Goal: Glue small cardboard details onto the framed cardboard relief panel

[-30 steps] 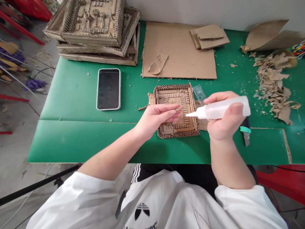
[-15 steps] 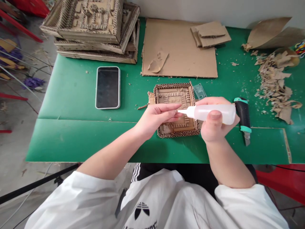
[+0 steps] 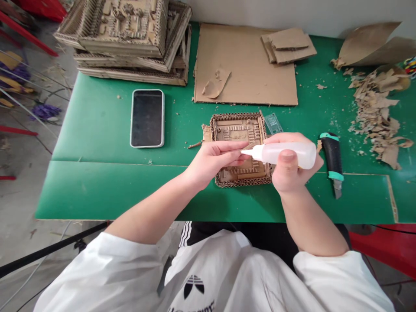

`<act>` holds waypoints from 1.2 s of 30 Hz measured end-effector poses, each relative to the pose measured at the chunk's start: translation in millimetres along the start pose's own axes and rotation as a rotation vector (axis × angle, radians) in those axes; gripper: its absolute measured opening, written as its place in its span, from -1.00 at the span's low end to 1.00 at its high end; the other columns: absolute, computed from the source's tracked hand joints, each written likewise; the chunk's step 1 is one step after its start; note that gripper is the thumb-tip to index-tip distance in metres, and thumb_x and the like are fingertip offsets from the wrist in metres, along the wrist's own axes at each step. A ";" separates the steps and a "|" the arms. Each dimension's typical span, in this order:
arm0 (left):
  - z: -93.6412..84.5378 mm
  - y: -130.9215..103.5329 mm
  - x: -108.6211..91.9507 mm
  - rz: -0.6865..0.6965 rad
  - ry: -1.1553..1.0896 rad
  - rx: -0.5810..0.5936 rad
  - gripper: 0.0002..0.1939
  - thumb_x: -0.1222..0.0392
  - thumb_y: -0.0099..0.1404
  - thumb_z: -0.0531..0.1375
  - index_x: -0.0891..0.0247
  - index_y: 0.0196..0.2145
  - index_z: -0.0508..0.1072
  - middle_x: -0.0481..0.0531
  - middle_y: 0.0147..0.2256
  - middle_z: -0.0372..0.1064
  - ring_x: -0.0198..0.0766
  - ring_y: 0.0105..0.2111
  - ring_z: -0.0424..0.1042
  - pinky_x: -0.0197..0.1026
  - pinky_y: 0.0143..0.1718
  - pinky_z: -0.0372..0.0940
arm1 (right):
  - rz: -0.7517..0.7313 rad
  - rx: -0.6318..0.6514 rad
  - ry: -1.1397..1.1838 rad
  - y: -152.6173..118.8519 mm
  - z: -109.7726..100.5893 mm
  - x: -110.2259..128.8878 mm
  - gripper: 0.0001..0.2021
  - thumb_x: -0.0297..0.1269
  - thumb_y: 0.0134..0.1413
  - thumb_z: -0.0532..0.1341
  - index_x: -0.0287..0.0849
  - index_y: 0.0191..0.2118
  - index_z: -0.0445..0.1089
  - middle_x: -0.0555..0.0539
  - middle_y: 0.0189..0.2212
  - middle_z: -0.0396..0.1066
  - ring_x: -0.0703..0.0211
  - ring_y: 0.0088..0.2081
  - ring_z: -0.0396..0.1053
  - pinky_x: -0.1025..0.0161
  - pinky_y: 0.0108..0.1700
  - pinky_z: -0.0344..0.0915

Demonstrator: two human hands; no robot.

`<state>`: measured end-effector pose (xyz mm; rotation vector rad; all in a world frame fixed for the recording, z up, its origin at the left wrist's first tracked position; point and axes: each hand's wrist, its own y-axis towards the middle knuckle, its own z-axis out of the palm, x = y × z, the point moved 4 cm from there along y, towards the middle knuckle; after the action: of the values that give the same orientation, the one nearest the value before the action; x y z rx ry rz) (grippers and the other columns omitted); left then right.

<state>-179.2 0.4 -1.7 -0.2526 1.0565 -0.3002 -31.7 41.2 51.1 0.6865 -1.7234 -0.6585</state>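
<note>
My right hand (image 3: 290, 167) grips a white, translucent glue bottle (image 3: 287, 154) lying nearly level, its narrow nozzle pointing left. The nozzle tip meets the fingertips of my left hand (image 3: 216, 158), which are pinched together. Whatever sits between those fingers is too small and hidden to make out. Below both hands lies a small cardboard tray (image 3: 242, 183) with corrugated walls and raised cardboard strips inside; my left hand covers part of its middle.
A utility knife (image 3: 332, 158) with its blade out lies right of the tray. Left is a phone (image 3: 147, 118). Behind are a cardboard sheet (image 3: 247, 65), stacked cardboard trays (image 3: 130, 65) and torn paper scraps (image 3: 377, 112). A clear plastic piece (image 3: 273, 124) lies beside the tray.
The glue bottle and my right hand have shifted slightly left, bringing the nozzle closer against my left fingertips. My left hand has stayed in place.
</note>
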 end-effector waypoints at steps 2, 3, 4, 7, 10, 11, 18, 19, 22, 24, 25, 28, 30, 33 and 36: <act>0.1 -0.2 0.1 -0.004 0.004 -0.002 -0.74 0.28 0.15 0.29 0.23 -0.16 0.55 0.06 -0.27 0.56 -0.27 -0.23 0.54 -0.20 -0.07 0.42 | -0.002 -0.015 0.005 0.1 0.3 0.0 -0.70 -0.07 0.18 0.11 -0.11 -0.41 0.46 0.03 -0.52 0.47 0.26 -0.49 0.42 0.25 -0.52 0.34; 0.1 -0.2 0.1 -0.005 0.007 -0.004 -0.74 0.27 0.14 0.29 0.23 -0.16 0.55 0.06 -0.27 0.56 -0.26 -0.23 0.54 -0.19 -0.07 0.42 | -0.003 -0.021 0.009 0.2 0.4 0.1 -0.70 -0.07 0.18 0.11 -0.12 -0.42 0.45 0.04 -0.53 0.47 0.27 -0.49 0.42 0.26 -0.51 0.33; 0.1 -0.1 0.2 -0.007 0.010 -0.005 -0.73 0.27 0.14 0.29 0.24 -0.15 0.55 0.07 -0.27 0.56 -0.26 -0.23 0.54 -0.18 -0.06 0.42 | 0.001 -0.025 0.013 0.3 0.6 0.0 -0.70 -0.07 0.18 0.12 -0.12 -0.42 0.45 0.04 -0.53 0.46 0.27 -0.50 0.42 0.26 -0.51 0.33; 0.1 0.3 -0.1 -0.005 0.016 -0.004 -0.73 0.27 0.14 0.29 0.24 -0.15 0.55 0.07 -0.26 0.56 -0.26 -0.23 0.54 -0.18 -0.07 0.42 | 0.020 -0.013 0.016 0.4 1.3 -0.3 -0.69 -0.06 0.17 0.12 -0.13 -0.43 0.45 0.04 -0.53 0.47 0.27 -0.49 0.42 0.25 -0.50 0.34; 0.1 0.1 -0.4 -0.008 0.019 -0.005 -0.73 0.27 0.14 0.29 0.24 -0.15 0.54 0.06 -0.26 0.56 -0.27 -0.23 0.54 -0.19 -0.07 0.42 | 0.028 -0.013 0.016 0.2 1.6 -0.8 -0.69 -0.05 0.16 0.13 -0.13 -0.44 0.45 0.04 -0.53 0.47 0.27 -0.50 0.42 0.25 -0.51 0.33; 0.1 0.0 -0.5 -0.009 0.019 -0.007 -0.73 0.27 0.14 0.29 0.25 -0.15 0.54 0.06 -0.26 0.56 -0.27 -0.24 0.54 -0.19 -0.08 0.42 | 0.026 -0.021 0.019 0.2 1.5 -0.9 -0.69 -0.05 0.16 0.13 -0.14 -0.44 0.45 0.04 -0.53 0.47 0.28 -0.50 0.42 0.26 -0.51 0.33; 0.3 0.1 -0.6 -0.010 0.025 -0.004 -0.72 0.26 0.14 0.29 0.25 -0.15 0.54 0.07 -0.25 0.56 -0.25 -0.22 0.53 -0.16 -0.06 0.42 | -0.006 -0.048 0.010 0.3 0.1 -2.7 -0.71 -0.06 0.14 0.15 -0.13 -0.44 0.46 0.02 -0.53 0.48 0.25 -0.51 0.42 0.23 -0.53 0.33; 0.2 0.3 -0.5 -0.009 0.027 -0.005 -0.71 0.26 0.14 0.29 0.25 -0.14 0.54 0.08 -0.25 0.56 -0.24 -0.21 0.53 -0.15 -0.05 0.42 | 0.001 -0.042 0.005 0.4 -0.4 -2.9 -0.71 -0.06 0.14 0.15 -0.12 -0.44 0.45 0.02 -0.53 0.48 0.24 -0.51 0.42 0.22 -0.52 0.33; 0.2 0.6 -0.5 -0.006 0.031 -0.006 -0.71 0.24 0.13 0.30 0.25 -0.14 0.54 0.08 -0.25 0.56 -0.22 -0.21 0.54 -0.13 -0.04 0.41 | 0.007 -0.018 -0.016 0.7 -1.9 -2.2 -0.71 -0.04 0.14 0.14 -0.11 -0.43 0.45 0.01 -0.52 0.48 0.21 -0.50 0.43 0.20 -0.51 0.34; 0.5 0.4 -0.9 -0.004 0.033 -0.005 -0.71 0.24 0.13 0.30 0.25 -0.14 0.54 0.08 -0.25 0.56 -0.22 -0.21 0.54 -0.14 -0.04 0.42 | 0.001 -0.011 -0.029 1.0 -3.1 -1.2 -0.72 -0.05 0.15 0.14 -0.09 -0.42 0.45 0.01 -0.52 0.48 0.20 -0.49 0.43 0.19 -0.50 0.35; 0.6 0.2 -1.1 -0.003 0.034 -0.005 -0.72 0.23 0.14 0.30 0.25 -0.15 0.54 0.08 -0.25 0.56 -0.21 -0.21 0.54 -0.14 -0.04 0.42 | 0.001 -0.012 -0.030 1.2 -3.7 -1.0 -0.72 -0.05 0.15 0.14 -0.08 -0.42 0.45 0.01 -0.52 0.48 0.20 -0.49 0.43 0.19 -0.50 0.35; 1.1 -0.4 -1.7 -0.002 0.033 -0.004 -0.73 0.23 0.14 0.30 0.25 -0.16 0.55 0.07 -0.25 0.56 -0.21 -0.21 0.54 -0.14 -0.05 0.42 | 0.004 -0.020 -0.028 1.4 -4.6 -1.5 -0.72 -0.04 0.14 0.14 -0.07 -0.43 0.46 0.01 -0.52 0.48 0.19 -0.50 0.42 0.19 -0.51 0.34; 1.4 -0.5 -1.9 0.002 0.024 0.001 -0.74 0.25 0.14 0.30 0.25 -0.17 0.55 0.06 -0.25 0.56 -0.22 -0.21 0.54 -0.16 -0.07 0.43 | -0.002 -0.031 -0.026 1.4 -4.7 -2.2 -0.72 -0.04 0.14 0.14 -0.08 -0.44 0.46 0.01 -0.52 0.49 0.20 -0.50 0.42 0.20 -0.51 0.34; 1.6 -0.2 -1.7 0.009 0.018 0.006 -0.75 0.26 0.14 0.30 0.25 -0.17 0.55 0.06 -0.26 0.56 -0.24 -0.22 0.54 -0.19 -0.08 0.44 | -0.019 -0.044 -0.018 1.3 -4.7 -2.2 -0.71 -0.05 0.15 0.14 -0.09 -0.44 0.46 0.01 -0.52 0.49 0.22 -0.50 0.42 0.21 -0.51 0.33; 1.4 -0.1 -1.5 0.012 0.044 -0.009 -0.74 0.24 0.13 0.31 0.26 -0.17 0.55 0.07 -0.26 0.56 -0.22 -0.23 0.55 -0.17 -0.09 0.44 | -0.003 -0.036 -0.015 1.7 -4.6 -1.3 -0.71 -0.05 0.15 0.13 -0.09 -0.44 0.45 0.02 -0.53 0.48 0.22 -0.51 0.42 0.21 -0.52 0.32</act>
<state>-178.6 0.8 0.3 -0.2489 1.1023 -0.2916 -27.2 42.9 52.6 0.6609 -1.7206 -0.6967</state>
